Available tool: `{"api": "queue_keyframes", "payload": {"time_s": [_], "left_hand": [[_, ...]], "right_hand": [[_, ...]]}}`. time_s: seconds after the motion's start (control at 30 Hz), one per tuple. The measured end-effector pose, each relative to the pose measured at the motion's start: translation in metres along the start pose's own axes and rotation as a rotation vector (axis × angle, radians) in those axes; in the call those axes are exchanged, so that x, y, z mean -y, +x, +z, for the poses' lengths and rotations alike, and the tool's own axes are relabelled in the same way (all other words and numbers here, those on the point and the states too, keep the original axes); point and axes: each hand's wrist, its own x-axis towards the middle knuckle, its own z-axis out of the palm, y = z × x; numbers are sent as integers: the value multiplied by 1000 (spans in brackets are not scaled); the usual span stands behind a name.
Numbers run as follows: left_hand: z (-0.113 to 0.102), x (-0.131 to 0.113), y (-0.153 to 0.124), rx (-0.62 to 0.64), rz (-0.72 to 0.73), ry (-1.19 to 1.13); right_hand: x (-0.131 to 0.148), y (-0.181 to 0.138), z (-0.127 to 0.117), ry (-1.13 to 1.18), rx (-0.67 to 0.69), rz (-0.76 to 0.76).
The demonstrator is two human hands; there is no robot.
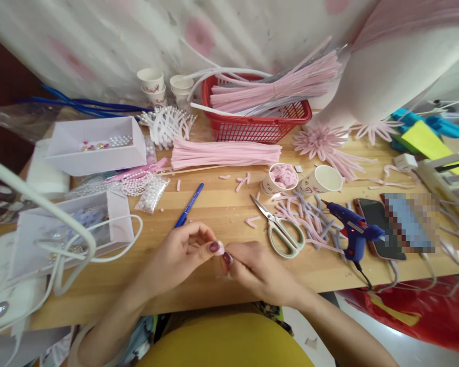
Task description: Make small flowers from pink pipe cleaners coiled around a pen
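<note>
My left hand (193,251) and my right hand (252,267) meet near the table's front edge, thumbs and fingers pinched. Between the fingertips is a small pale pink piece (220,248), probably a bent bit of pipe cleaner; the fingers cover most of it. The left hand pinches it, and the right fingertips press against its lower side. A blue pen (189,205) lies just beyond my left hand. Scissors (283,232) with pale handles rest to the right of my right hand, blades partly open. Short pink and grey pipe cleaner pieces (319,224) are scattered beside them.
A paper cup (268,184) of pink curls stands by another cup (309,182). The glue gun (352,229) and a phone (382,229) lie right. Behind are a pink pipe cleaner bundle (225,154) and red basket (248,130). Boxes (95,160) and a white lamp arm (34,196) occupy the left.
</note>
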Motion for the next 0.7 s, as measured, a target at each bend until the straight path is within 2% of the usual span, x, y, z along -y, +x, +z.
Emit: {"api": "queue_keyframes", "payload": {"time_s": [0.1,0.13,0.2,0.27,0.3,0.43,0.5,0.53,0.6,0.63,0.7], "left_hand": [[3,-2,-1,38,-117,-30],[3,-3,-1,35,-122,-25],[4,-5,-2,16,-84,4],[4,-7,-2,-1,16,79],[3,-8,-2,-5,92,138],[-3,-2,1,-5,511,452],[-6,4,2,-6,666,576],[-7,7,3,-7,702,619],[-8,10,2,-38,714,648],[-7,10,2,-72,686,623],[-5,7,-1,-137,547,467]], "right_hand": [[1,1,-2,-561,-116,-221],[0,2,-2,-651,-134,-260],[-1,2,-1,-672,-149,-282],[-2,2,0,-498,-148,-210],[-1,2,1,-336,-140,-135],[-2,2,3,603,-40,223],[-5,3,5,1013,49,299],[-6,4,6,1148,88,317],[-6,4,6,1253,113,327],[-5,4,6,1211,87,313],[-2,3,4,937,-5,247]]}}
